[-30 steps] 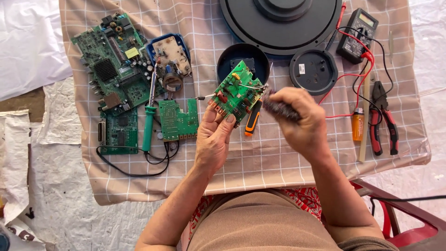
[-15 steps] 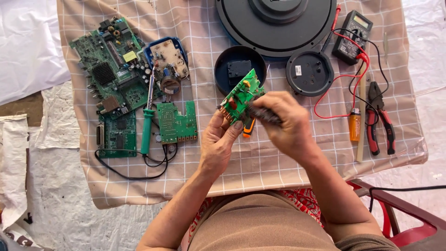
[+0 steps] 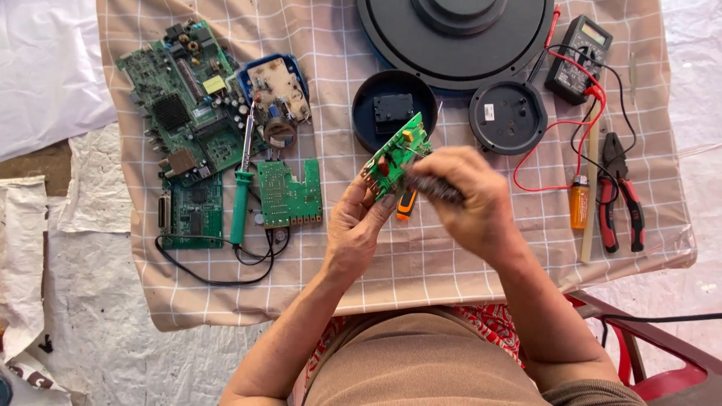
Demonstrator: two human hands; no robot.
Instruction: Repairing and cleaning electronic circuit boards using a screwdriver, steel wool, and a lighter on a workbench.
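Left hand [image 3: 361, 225] pinches a small green circuit board [image 3: 396, 154]; right hand [image 3: 470, 199], just beside, is closed around a dark-handled tool [image 3: 436, 189].

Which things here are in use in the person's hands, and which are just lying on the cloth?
In use: small green circuit board in left hand; dark-handled tool in right hand.

Lying about: soldering iron, multimeter, pliers, large green board, round black base.
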